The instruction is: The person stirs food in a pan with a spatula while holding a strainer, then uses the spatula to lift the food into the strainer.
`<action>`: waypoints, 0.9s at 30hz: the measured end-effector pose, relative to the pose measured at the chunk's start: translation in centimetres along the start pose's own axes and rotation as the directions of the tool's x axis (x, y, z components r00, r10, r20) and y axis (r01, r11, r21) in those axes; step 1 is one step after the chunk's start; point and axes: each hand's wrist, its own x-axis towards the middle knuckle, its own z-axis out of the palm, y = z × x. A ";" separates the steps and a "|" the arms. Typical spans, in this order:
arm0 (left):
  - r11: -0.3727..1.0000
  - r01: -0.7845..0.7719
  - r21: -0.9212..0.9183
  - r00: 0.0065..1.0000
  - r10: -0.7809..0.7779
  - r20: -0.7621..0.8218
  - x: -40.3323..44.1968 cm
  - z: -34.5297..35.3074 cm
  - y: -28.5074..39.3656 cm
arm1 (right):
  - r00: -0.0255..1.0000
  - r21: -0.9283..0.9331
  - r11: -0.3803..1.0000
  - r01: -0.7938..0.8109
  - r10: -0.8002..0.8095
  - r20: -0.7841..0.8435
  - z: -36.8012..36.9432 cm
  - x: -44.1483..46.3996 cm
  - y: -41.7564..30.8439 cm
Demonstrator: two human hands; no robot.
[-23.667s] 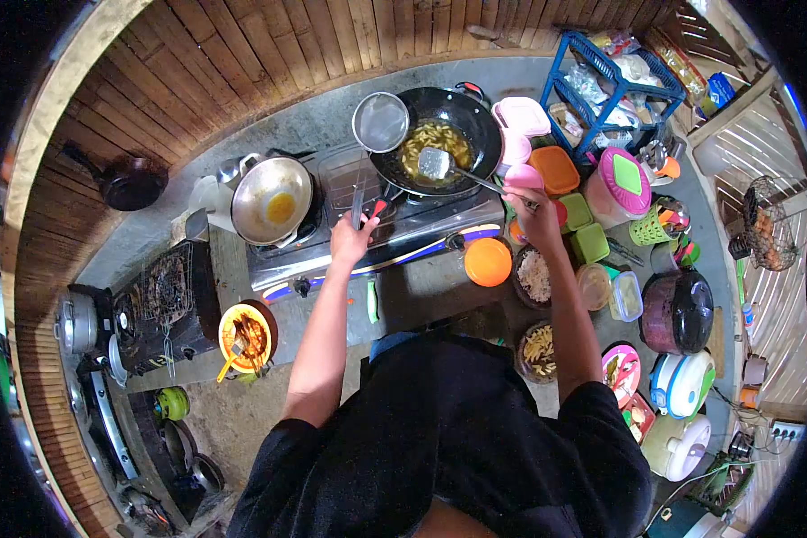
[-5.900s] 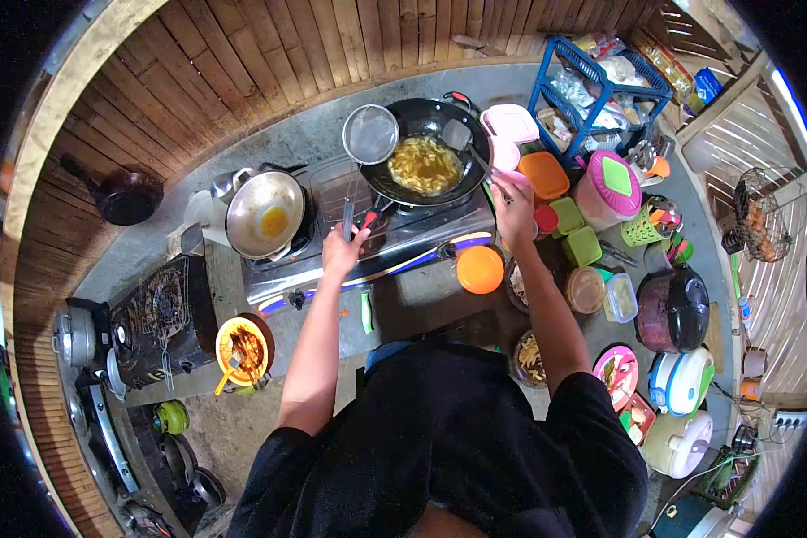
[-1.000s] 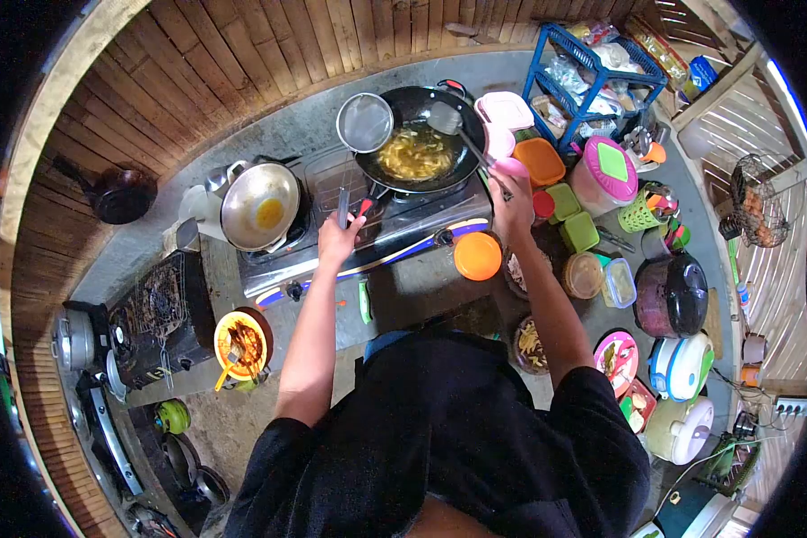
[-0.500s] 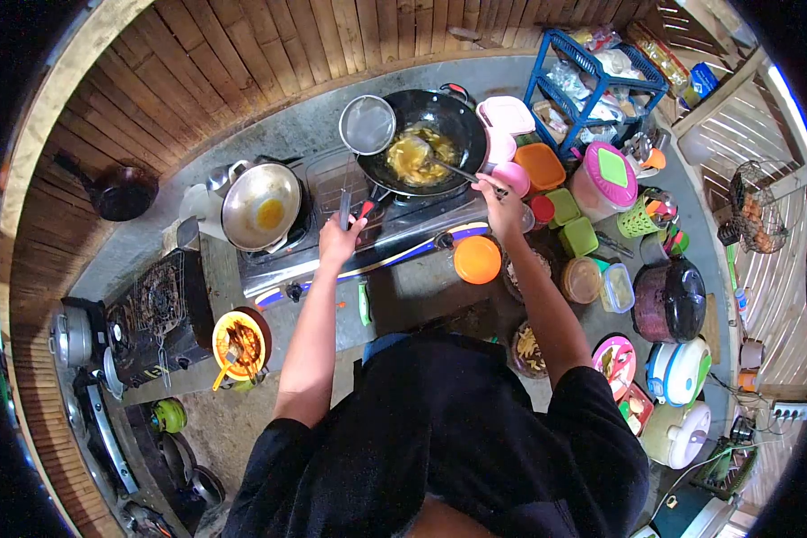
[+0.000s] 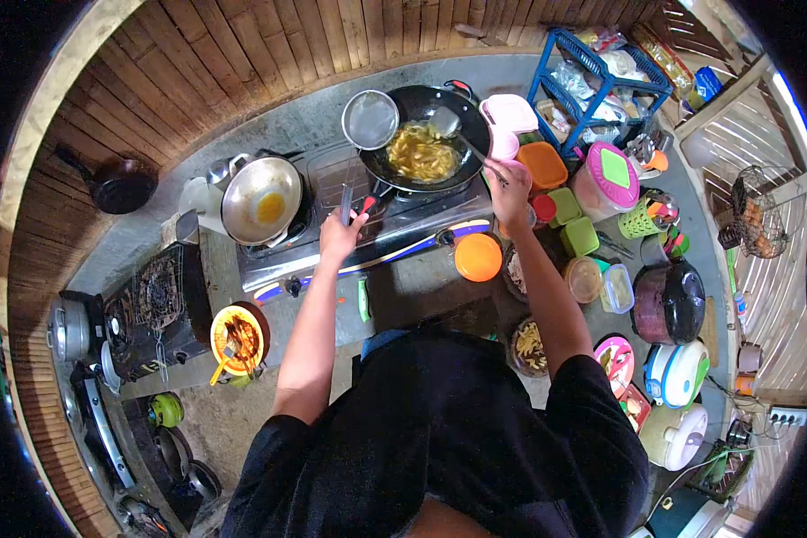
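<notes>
My left hand (image 5: 341,238) is closed around the handle of a round mesh strainer (image 5: 369,119), whose basket hangs over the left rim of a black wok (image 5: 416,101). The wok's red-and-black handle (image 5: 368,203) lies right beside that hand. With my right hand (image 5: 509,194) I hold a spatula (image 5: 444,122) by its handle; its blade is at the wok's upper right side, above the oil. Pale yellow strips of food (image 5: 424,154) lie in bubbling oil in the wok.
On the left burner stands a wide pan (image 5: 234,208) with a little oil. An orange round lid (image 5: 478,257) lies in front of the stove (image 5: 386,235). Plastic containers (image 5: 542,166) crowd the right. A yellow bowl (image 5: 220,339) of dark red sauce stands left.
The spatula blade has moved from the food up and right toward the wok's far side. My right hand has shifted slightly right and lower. The left hand and strainer have barely moved.
</notes>
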 end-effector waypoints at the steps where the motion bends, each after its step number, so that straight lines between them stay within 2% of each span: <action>1: 1.000 0.002 0.001 1.000 -0.002 0.002 -0.1 0.0 -0.1 | 1.000 0.000 1.000 -0.002 0.002 0.002 0.4 -0.1 0.2; 2: 1.000 0.000 0.003 1.000 0.000 0.002 0.0 0.0 -0.1 | 0.989 0.215 0.968 -0.129 0.111 0.096 0.9 0.0 0.3; 3: 1.000 -0.002 0.003 1.000 0.002 0.001 0.1 0.0 -0.2 | 0.959 0.406 0.875 -0.264 0.192 0.210 1.0 0.1 0.2; 4: 1.000 -0.001 0.003 1.000 0.001 0.001 0.2 0.1 -0.4 | 0.958 0.406 0.875 -0.265 0.193 0.210 1.1 0.1 0.0; 6: 1.000 -0.005 -0.005 1.000 0.005 -0.003 0.4 0.2 -0.7 | 0.885 0.597 0.653 -0.466 0.337 0.322 1.2 0.1 -0.7; 10: 1.000 -0.022 0.007 1.000 0.022 0.004 0.5 0.2 -0.7 | 0.883 0.587 0.660 -0.469 0.326 0.339 0.1 0.3 -1.5; 12: 1.000 -0.005 0.016 1.000 0.005 0.006 0.4 0.1 -0.5 | 0.939 0.615 0.710 -0.343 0.240 0.247 -0.2 0.5 -1.6; 13: 1.000 -0.004 0.017 1.000 0.003 0.007 0.4 0.1 -0.6 | 0.938 0.614 0.710 -0.345 0.241 0.248 -1.0 0.8 -1.9; 14: 1.000 -0.002 0.017 1.000 0.002 0.005 0.4 0.1 -0.6 | 0.976 0.429 0.881 -0.201 0.146 0.160 -2.1 1.3 -2.0; 15: 1.000 0.000 0.017 1.000 0.000 0.004 0.5 0.2 -0.7 | 0.995 0.204 0.978 -0.046 0.027 0.096 -2.7 1.4 -2.2; 16: 1.000 0.000 0.018 1.000 0.000 0.004 0.5 0.2 -0.9 | 0.990 0.314 0.940 -0.132 0.111 0.086 -2.5 1.1 -2.1; 17: 1.000 -0.006 0.018 1.000 0.006 0.008 0.6 0.2 -1.0 | 0.990 0.314 0.940 -0.132 0.110 0.086 -2.3 0.9 -1.4; 19: 1.000 -0.013 0.017 1.000 0.012 0.011 0.6 0.2 -0.9 | 0.998 0.059 0.996 0.068 -0.067 -0.009 -2.1 0.8 0.0; 23: 1.000 0.004 0.013 1.000 -0.004 0.004 0.7 0.3 -1.1 | 1.000 -0.057 0.998 0.025 -0.025 0.006 -2.3 -0.7 0.0; 25: 1.000 0.012 0.013 1.000 -0.012 0.007 0.7 0.4 -1.2 | 0.991 0.002 0.993 -0.122 0.122 0.054 -1.9 -1.7 -0.1; 26: 1.000 0.011 0.013 1.000 -0.011 0.005 0.7 0.4 -1.2 | 0.991 0.002 0.992 -0.122 0.122 0.055 -1.7 -2.1 -0.2; 27: 1.000 0.009 0.012 1.000 -0.009 0.004 0.7 0.4 -1.2 | 0.971 0.146 0.961 -0.233 0.221 0.096 -1.4 -2.4 -0.5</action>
